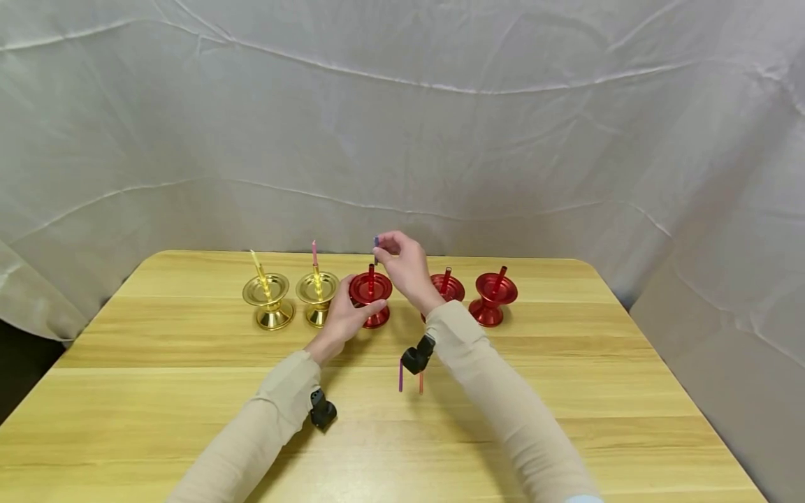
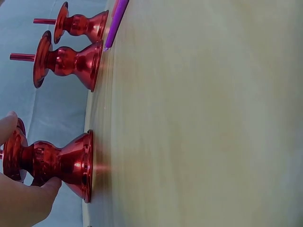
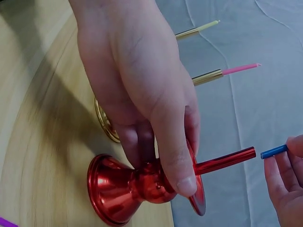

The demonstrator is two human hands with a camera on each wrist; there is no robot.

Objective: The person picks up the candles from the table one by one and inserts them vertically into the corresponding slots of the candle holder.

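Note:
My left hand (image 1: 344,312) grips the middle red candle holder (image 1: 371,288) around its dish and stem; the holder stands upright on the table. Between the thumb and fingers of my right hand (image 1: 402,262) is a thin blue candle (image 3: 273,152). In the right wrist view the candle's lower end is just short of the open top of the holder's red tube (image 3: 226,161), nearly in line with it. The left wrist view shows my left thumb and a finger on either side of the red holder (image 2: 52,158).
To the left stand two gold candle holders, one with a yellow candle (image 1: 254,258), one with a pink candle (image 1: 314,253). Two more red holders (image 1: 493,297) are at the right. A purple candle (image 1: 400,377) and an orange candle (image 1: 421,382) lie nearer on the table (image 1: 352,454).

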